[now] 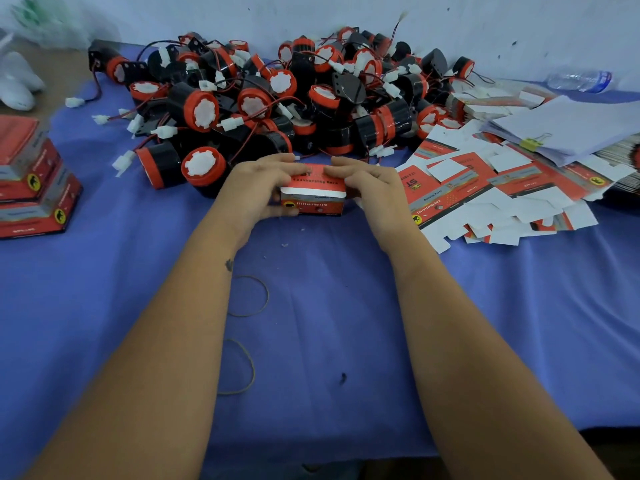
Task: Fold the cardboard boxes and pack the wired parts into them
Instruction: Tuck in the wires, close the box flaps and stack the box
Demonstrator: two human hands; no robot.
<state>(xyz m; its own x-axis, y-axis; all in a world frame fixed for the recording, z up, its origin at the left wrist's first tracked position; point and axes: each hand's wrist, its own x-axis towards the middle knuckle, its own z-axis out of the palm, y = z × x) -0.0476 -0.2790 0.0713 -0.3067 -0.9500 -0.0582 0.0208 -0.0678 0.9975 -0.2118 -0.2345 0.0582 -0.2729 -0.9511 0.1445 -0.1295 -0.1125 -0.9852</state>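
Note:
A small red cardboard box [313, 197] sits on the blue cloth in the middle, its white-edged lid flap folded over the top. My left hand [258, 188] grips its left end, thumb on the front and fingers laid over the top. My right hand [367, 187] holds the right end the same way. Just behind the box lies a big heap of black-and-red wired parts [277, 98] with white connectors. Flat unfolded box blanks [485, 192] are spread out to the right.
Packed red boxes [31, 181] are stacked at the left edge. A clipped sheaf of white paper [571, 129] lies on more blanks at the right, with a plastic bottle [578, 80] behind. Two rubber bands [251, 296] lie on the cloth between my forearms.

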